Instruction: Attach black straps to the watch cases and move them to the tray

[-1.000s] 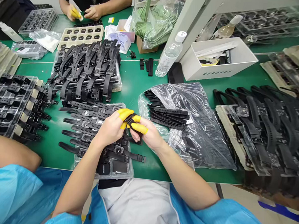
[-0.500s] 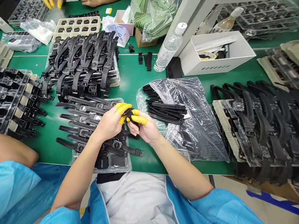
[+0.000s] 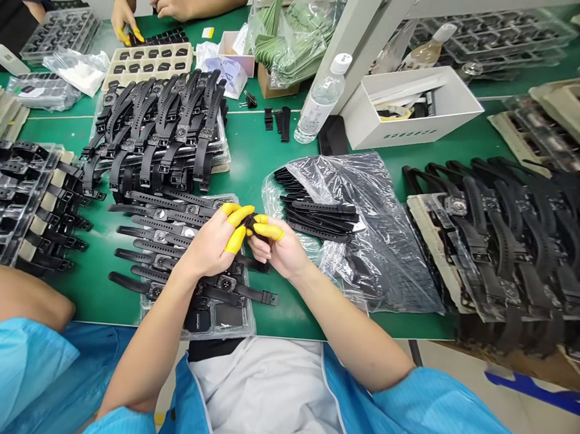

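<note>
My left hand point(image 3: 215, 242), yellow finger cots on its fingertips, pinches a small black watch point(image 3: 249, 222) in front of me. On the other side my right hand point(image 3: 277, 242), also in yellow finger cots, has its fingers closed on the same watch. Fingers cover most of it, so its details are hidden. Beneath and left of my hands, a clear plastic tray point(image 3: 245, 325) bears rows of black watches with straps point(image 3: 171, 250). Just right of my hands, loose black watch straps point(image 3: 319, 215) spill from a clear plastic bag point(image 3: 389, 261).
Stacked watches point(image 3: 163, 126) stand at back left, with more trays at the left point(image 3: 23, 196) and right point(image 3: 502, 241). A water bottle point(image 3: 323, 99) and a white box point(image 3: 416, 113) stand behind the bag. Across the table are a co-worker's hands point(image 3: 168, 0); another person's arm point(image 3: 18, 293) rests at left.
My left fingers have shifted slightly around the watch, and less of it shows. The co-worker's yellow-tipped hand has moved right and down to dark pieces. The view has tilted slightly.
</note>
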### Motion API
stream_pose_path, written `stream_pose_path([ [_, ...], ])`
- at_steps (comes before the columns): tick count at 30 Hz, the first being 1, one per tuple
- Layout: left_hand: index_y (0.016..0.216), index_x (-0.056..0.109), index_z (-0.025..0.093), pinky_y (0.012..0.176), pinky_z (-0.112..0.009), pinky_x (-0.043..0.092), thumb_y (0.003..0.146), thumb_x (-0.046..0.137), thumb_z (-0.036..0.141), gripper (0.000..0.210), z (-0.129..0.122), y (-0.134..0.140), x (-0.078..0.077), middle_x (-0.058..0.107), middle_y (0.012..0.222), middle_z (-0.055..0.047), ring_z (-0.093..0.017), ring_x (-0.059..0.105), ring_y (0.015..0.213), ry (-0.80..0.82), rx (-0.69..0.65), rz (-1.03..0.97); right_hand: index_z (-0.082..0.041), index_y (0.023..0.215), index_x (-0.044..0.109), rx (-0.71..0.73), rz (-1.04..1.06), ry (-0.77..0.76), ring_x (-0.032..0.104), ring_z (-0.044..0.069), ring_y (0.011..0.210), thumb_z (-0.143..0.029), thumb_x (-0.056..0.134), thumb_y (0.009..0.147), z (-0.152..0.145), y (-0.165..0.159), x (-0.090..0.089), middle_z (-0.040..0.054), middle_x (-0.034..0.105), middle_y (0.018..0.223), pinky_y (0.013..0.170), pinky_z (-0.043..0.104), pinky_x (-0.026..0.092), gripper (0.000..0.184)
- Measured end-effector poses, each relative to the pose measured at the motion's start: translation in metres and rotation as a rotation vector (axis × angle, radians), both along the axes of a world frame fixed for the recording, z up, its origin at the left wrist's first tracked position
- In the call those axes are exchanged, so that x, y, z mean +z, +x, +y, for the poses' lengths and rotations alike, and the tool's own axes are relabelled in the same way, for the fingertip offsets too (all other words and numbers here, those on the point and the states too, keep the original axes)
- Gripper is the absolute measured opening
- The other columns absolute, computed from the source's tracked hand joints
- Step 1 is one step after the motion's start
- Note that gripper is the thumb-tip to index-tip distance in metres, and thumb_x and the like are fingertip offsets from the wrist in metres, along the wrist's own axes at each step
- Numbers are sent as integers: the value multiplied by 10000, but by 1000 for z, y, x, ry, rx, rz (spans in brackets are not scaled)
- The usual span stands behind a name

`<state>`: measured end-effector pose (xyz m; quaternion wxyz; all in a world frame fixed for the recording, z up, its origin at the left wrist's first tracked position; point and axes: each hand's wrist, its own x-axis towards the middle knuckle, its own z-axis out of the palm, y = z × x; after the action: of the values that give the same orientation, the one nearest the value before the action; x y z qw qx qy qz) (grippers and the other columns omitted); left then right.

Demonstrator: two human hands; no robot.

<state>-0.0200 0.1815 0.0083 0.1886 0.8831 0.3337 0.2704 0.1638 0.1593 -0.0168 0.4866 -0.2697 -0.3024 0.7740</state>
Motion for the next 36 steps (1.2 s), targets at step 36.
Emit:
stream_pose_path([
  [36, 1312, 573, 130, 1004, -454, 579, 961, 443, 171, 377, -2, 1, -10, 648, 1194, -153, -294, 633, 1134, 61, 92, 331, -225, 717, 504, -28, -173, -119, 224, 57, 387, -401, 761, 759, 0, -7, -11, -111, 378, 425, 365, 177, 191, 314],
])
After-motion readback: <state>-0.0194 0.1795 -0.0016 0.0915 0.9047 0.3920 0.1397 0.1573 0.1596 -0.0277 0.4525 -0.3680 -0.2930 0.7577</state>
